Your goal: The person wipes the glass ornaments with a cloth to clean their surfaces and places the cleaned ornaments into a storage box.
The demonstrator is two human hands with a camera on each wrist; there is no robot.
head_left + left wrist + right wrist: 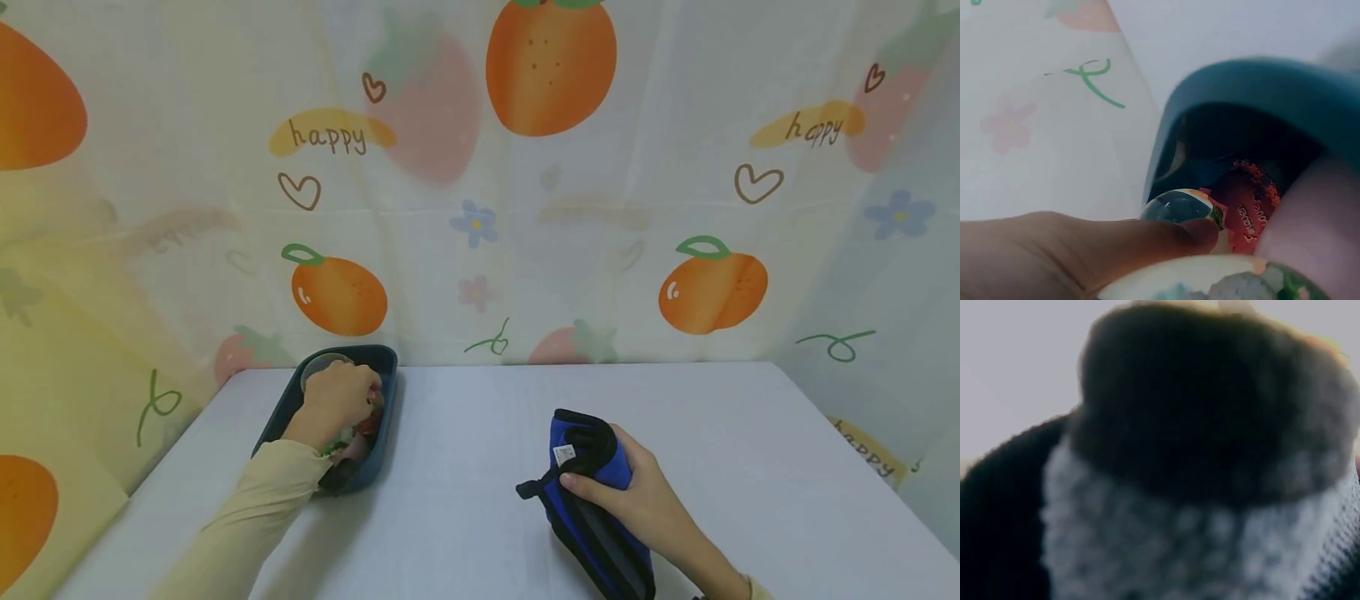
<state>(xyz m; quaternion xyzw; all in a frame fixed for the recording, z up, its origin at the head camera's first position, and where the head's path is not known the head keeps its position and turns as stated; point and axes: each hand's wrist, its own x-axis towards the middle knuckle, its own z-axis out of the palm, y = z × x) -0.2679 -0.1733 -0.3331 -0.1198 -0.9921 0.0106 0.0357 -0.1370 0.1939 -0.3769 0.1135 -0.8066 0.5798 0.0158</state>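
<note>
On the left of the head view, my left hand (339, 402) reaches down into a dark teal bin (388, 450). Its thumb (1166, 240) lies against a shiny, rounded floral-patterned thing (1175, 205); the other fingertips are hidden. A red piece with raised lettering (1249, 212) lies beyond it in the bin. At the right, my right hand (647, 496) grips a folded blue fabric item (558, 492) with black edging, a grey panel, a white label and a small black loop. Blurred grey and black fabric (1197, 544) fills most of the right wrist view.
The white table (465, 467) stretches between the bin and the folded fabric. Behind it hangs a fruit-printed curtain (480, 275), with more printed cloth along the left side. A rounded greyish thing (318, 364) shows at the bin's far end.
</note>
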